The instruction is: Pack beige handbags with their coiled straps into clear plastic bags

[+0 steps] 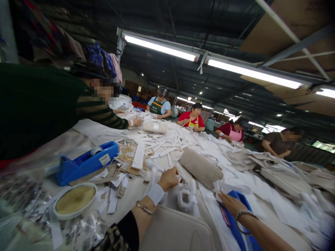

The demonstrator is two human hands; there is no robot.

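Note:
My left hand (169, 179), a white band round its wrist, has its fingers curled closed above a beige padded case (178, 230). What those fingers grip, if anything, is hidden. Just below them lies a coil of clear-wrapped white strap (185, 199). My right hand (231, 205) reaches over a blue tape dispenser (239, 223), fingertips together at a blurred whitish, translucent piece (217, 188); the thumb is out of sight. Beyond both hands a second beige case (201, 168) rests on the table.
Another blue tape dispenser (87, 162) stands at left, near a round dish with a yellowish pad (75, 199). Cardboard tags (128, 162) and white strips litter the table. A co-worker's arm (104, 111) reaches in from the left. Several people work along the far side. Beige pieces (290, 181) pile up at right.

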